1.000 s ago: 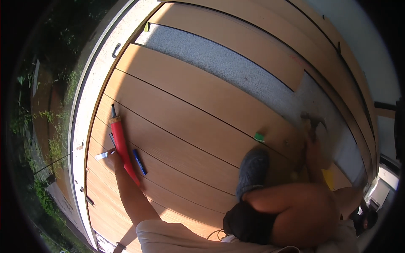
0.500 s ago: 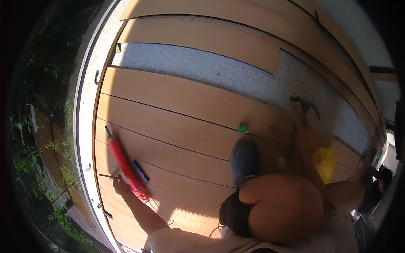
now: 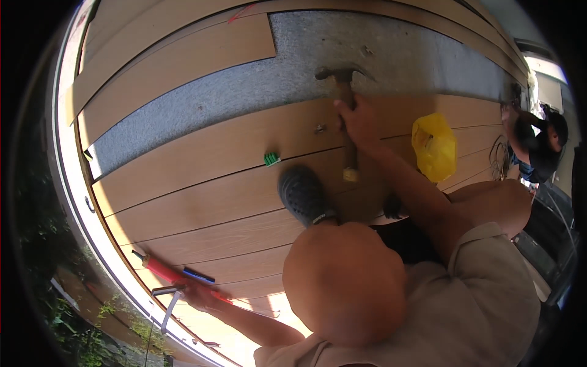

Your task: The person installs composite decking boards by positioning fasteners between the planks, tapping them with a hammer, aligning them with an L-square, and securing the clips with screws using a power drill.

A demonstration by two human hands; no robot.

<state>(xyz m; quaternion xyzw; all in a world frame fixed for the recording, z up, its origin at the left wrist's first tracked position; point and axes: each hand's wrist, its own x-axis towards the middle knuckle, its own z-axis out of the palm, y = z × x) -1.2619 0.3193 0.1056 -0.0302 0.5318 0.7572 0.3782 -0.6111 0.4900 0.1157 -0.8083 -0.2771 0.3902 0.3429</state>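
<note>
We are tapping laminate boards together beside the strip of grey underlay [image 3: 257, 92]. Our right hand [image 3: 359, 122] grips the wooden handle of one hammer [image 3: 343, 92], its head lying over the underlay just past the board edge. Our left hand [image 3: 199, 295], well away from the underlay, rests on one red tool [image 3: 165, 270]; whether it clasps it we cannot tell. Next likely calls for a controlled strike. One green block [image 3: 271, 159] and one yellow bag [image 3: 434, 147] lie near the hammer.
</note>
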